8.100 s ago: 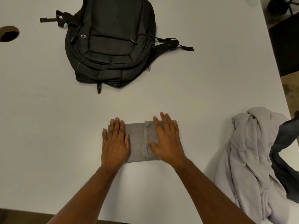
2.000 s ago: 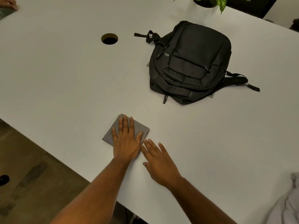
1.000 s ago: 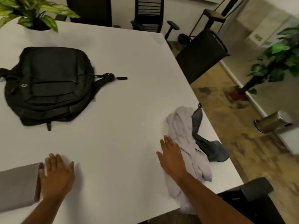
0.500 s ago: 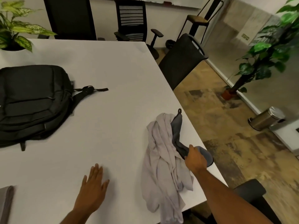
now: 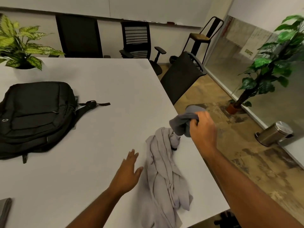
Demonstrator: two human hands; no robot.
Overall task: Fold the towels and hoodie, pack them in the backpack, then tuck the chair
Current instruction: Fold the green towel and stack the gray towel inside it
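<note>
Towel (image 5: 182, 124), dark grey and soft, is held bunched in the curled fingers of the right hand (image 5: 203, 129), lifted above the desk (image 5: 105, 79) edge. A pale grey hoodie (image 5: 164, 175) lies crumpled beneath it, beside the left hand (image 5: 127, 173), which is spread flat. The black fabric backpack (image 5: 36, 116) lies zipped; its contents cannot be seen. A folded grey towel (image 5: 5, 211) shows at the left edge.

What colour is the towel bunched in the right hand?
Dark grey towel, gripped by the right hand; it shows best in the head view.
</note>
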